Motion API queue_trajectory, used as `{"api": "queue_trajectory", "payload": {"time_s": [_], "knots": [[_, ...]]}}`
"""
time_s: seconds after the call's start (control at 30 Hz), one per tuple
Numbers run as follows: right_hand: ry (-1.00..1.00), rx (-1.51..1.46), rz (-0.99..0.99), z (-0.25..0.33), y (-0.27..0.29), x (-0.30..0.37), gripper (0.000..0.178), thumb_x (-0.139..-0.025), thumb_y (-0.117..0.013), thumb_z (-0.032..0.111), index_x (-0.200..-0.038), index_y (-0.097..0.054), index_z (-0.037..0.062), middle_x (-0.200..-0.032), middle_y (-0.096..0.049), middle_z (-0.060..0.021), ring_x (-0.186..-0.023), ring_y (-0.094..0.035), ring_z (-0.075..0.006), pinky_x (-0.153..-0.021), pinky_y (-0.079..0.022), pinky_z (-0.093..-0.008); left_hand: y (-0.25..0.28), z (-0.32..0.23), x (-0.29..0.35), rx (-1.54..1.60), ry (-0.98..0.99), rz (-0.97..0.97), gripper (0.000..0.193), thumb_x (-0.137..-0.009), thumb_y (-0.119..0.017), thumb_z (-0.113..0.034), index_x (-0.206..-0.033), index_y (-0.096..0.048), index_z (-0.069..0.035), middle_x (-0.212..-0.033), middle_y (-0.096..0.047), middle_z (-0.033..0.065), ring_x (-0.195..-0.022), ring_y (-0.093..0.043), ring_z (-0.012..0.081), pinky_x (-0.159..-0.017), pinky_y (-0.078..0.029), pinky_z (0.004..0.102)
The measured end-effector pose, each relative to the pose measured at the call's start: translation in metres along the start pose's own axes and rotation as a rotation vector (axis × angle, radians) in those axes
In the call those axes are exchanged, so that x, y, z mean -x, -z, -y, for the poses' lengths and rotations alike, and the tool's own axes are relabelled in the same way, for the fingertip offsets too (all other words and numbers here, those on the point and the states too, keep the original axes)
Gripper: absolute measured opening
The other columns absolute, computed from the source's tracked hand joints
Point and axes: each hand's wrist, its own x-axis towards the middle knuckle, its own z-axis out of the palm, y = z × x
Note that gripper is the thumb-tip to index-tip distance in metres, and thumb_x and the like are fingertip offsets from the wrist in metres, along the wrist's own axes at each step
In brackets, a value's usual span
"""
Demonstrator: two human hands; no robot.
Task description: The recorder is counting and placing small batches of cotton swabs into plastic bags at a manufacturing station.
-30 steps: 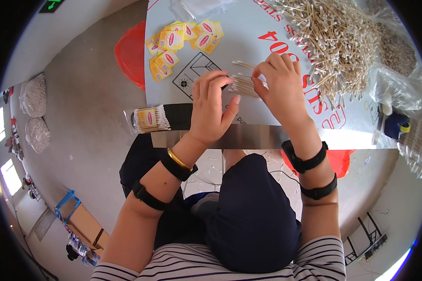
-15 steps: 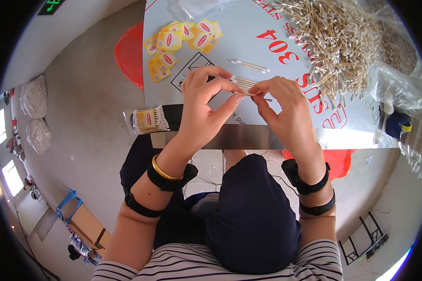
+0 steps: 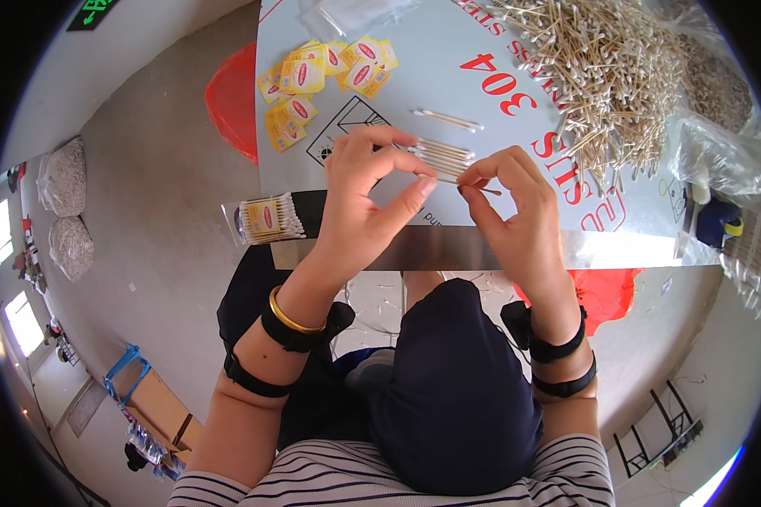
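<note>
filled swab packet (image 3: 266, 218), left of swab row (image 3: 444, 159): looks done | yellow cards (image 3: 303, 76), behind-left of row: lie loose | left hand (image 3: 359, 190): grip narrow on cotton swab (image 3: 448, 181), row's near side | right hand (image 3: 520, 198): grip pinches same swab | swab heap (image 3: 609, 76), right of row: unsorted

Two pale sacks (image 3: 62, 182) and a dark green-lit sign (image 3: 90, 14)
</note>
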Motion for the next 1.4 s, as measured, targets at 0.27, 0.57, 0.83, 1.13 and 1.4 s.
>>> {"api": "queue_trajectory", "payload": {"time_s": [0.27, 0.57, 0.83, 1.13, 1.4], "knots": [[-0.372, 0.314, 0.121, -0.036, 0.094, 0.100, 0.007, -0.089, -0.073, 0.002, -0.095, -0.070, -0.0008, -0.097, -0.065, -0.0129, -0.098, -0.063, -0.0311, -0.087, -0.050, -0.0384, 0.006, 0.025, -0.020, -0.354, -0.147, -0.047, 0.031, -0.091, -0.077, -0.018, -0.121, -0.073, -0.017, -0.126, -0.065, 0.0025, -0.117, -0.056, 0.0270, -0.104, -0.035, 0.0448], [-0.326, 0.609, -0.124, -0.029, 0.137, 0.118, 0.011, -0.093, -0.072, 0.002, -0.104, -0.075, 0.0012, -0.104, -0.072, -0.0143, -0.102, -0.067, -0.0324, -0.093, -0.052, -0.0425, -0.033, 0.023, -0.041, -0.569, -0.326, 0.035, 0.038, -0.097, -0.071, -0.022, -0.135, -0.069, -0.017, -0.145, -0.059, 0.0054, -0.131, -0.052, 0.0301, -0.115, -0.033, 0.0476], [-0.051, 0.601, -0.258, -0.072, 0.099, 0.040, 0.022, -0.088, -0.073, -0.001, -0.107, -0.076, 0.0101, -0.097, -0.066, -0.0079, -0.093, -0.059, -0.0307, -0.089, -0.048, -0.0434, -0.027, 0.012, -0.020, -0.570, -0.278, 0.149, 0.043, -0.094, -0.073, -0.023, -0.136, -0.067, -0.013, -0.136, -0.060, 0.0042, -0.125, -0.054, 0.0285, -0.112, -0.032, 0.0463], [0.128, 0.791, -0.119, -0.105, 0.091, -0.016, 0.023, -0.083, -0.075, 0.000, -0.102, -0.075, 0.0140, -0.106, -0.059, -0.0034, -0.101, -0.057, -0.0286, -0.091, -0.047, -0.0422, -0.029, 0.009, -0.019, -0.543, -0.270, 0.086, 0.045, -0.092, -0.076, -0.024, -0.134, -0.067, -0.013, -0.135, -0.059, 0.0046, -0.125, -0.054, 0.0257, -0.113, -0.032, 0.0481], [0.134, 0.339, -0.023, -0.068, 0.042, -0.049, 0.008, -0.089, -0.076, 0.010, -0.097, -0.077, 0.0115, -0.104, -0.069, -0.0054, -0.100, -0.062, -0.0293, -0.091, -0.048, -0.0427, -0.020, 0.017, -0.011, -0.541, -0.229, 0.013, 0.037, -0.091, -0.076, -0.021, -0.126, -0.069, -0.012, -0.131, -0.062, 0.0045, -0.124, -0.056, 0.0270, -0.112, -0.032, 0.0480]]}}
